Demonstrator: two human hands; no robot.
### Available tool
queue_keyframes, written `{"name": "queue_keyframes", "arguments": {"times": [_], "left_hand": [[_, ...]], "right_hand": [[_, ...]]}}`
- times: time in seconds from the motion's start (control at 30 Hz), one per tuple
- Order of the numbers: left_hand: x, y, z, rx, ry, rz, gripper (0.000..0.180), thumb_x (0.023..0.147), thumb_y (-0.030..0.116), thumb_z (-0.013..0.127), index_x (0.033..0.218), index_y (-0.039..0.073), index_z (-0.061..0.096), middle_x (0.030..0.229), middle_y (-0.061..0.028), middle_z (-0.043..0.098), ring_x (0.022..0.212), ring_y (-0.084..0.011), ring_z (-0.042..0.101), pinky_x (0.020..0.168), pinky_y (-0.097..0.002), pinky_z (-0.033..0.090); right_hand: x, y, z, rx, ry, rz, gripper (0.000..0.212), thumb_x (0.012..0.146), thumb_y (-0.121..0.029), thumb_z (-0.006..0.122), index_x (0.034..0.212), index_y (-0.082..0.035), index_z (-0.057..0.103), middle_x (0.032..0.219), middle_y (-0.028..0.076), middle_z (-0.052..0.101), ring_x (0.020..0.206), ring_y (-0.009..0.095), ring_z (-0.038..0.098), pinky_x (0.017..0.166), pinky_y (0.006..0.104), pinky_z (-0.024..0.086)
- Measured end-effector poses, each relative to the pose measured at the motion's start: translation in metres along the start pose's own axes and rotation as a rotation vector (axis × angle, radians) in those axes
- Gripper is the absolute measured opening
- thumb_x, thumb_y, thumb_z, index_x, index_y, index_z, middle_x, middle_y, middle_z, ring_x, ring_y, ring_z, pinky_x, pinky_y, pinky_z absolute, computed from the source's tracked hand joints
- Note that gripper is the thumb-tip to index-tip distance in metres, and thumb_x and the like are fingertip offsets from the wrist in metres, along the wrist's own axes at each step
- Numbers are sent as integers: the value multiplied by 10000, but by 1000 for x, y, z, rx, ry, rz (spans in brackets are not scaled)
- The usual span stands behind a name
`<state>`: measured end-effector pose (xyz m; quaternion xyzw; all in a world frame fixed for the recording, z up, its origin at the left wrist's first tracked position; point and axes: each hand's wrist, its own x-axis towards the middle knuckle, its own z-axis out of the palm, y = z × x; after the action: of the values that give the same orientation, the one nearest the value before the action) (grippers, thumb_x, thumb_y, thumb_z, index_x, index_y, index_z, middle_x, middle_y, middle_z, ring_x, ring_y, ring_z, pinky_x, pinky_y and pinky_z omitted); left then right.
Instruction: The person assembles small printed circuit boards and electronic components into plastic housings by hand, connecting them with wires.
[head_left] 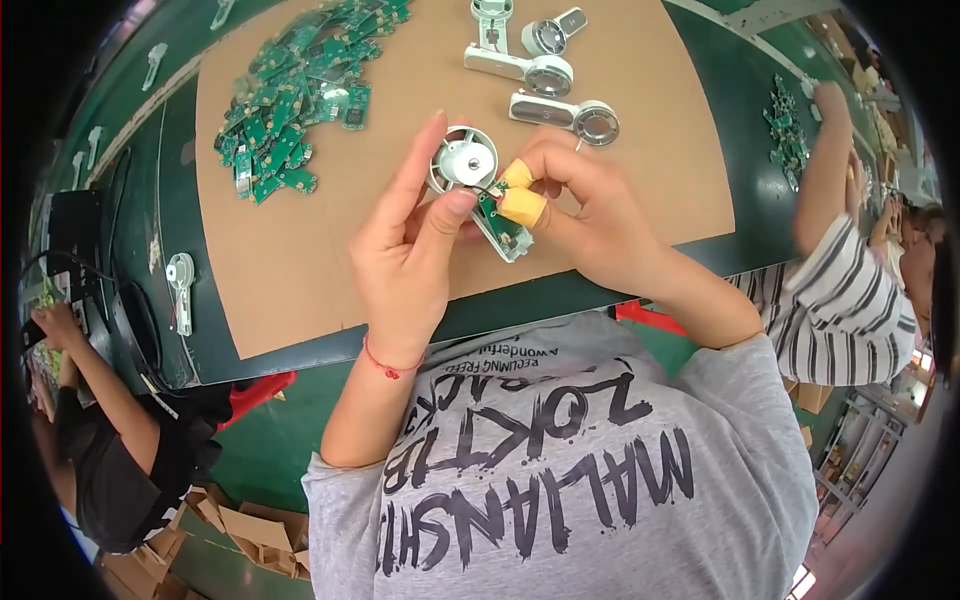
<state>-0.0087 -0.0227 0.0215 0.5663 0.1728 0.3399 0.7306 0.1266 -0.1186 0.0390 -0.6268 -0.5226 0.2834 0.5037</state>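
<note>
My left hand (400, 260) holds a white handheld fan (465, 160) over the brown board, its round head tilted up between thumb and fingers. The fan's handle is opened up, and a green circuit board (510, 232) shows inside it. Yellow wraps (523, 207) cover the thumb and a finger of my right hand (610, 215). Those wrapped tips pinch the thin wires (492, 190) where fan head and handle meet. The exact end of the wires is hidden by the fingertips.
Brown cardboard (640, 190) covers the green table. A heap of green circuit boards (285, 110) lies at the far left. Several white fans (595, 123) lie at the back right. Another fan (180, 285) rests left of the cardboard. Co-workers' arms (825, 180) show at both sides.
</note>
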Motion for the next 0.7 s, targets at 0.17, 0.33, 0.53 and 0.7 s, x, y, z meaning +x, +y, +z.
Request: {"name": "queue_keyframes", "arguments": {"times": [0.17,0.33,0.53,0.7], "left_hand": [[-2,3,2,23,27,-32,427,872,37,531,1284,10,421,1201,-103,532,923,-125,582,707,-246,544],[3,4,1,18,10,-34,431,869,30,532,1286,15,421,1202,-100,533,917,-119,583,715,-241,540],[7,6,1,-43,54,-111,433,863,21,534,1282,16,427,1210,-98,531,921,-113,579,721,-233,532],[6,12,5,-81,86,-165,415,857,3,533,1263,-5,446,1239,-114,509,1001,-134,547,788,-249,504]], "right_hand": [[-1,0,1,-92,-5,-42,85,779,-20,603,849,-2,557,798,65,517,701,154,546,616,261,450],[-2,5,0,-13,-38,20,75,820,-72,589,865,-24,554,825,31,507,722,118,479,643,233,392],[-1,7,3,-83,5,-9,92,789,-51,620,852,-42,554,826,27,507,726,121,475,635,239,387],[0,13,11,-63,133,117,146,786,-57,634,864,-11,520,807,49,524,691,129,531,604,255,438]]}}
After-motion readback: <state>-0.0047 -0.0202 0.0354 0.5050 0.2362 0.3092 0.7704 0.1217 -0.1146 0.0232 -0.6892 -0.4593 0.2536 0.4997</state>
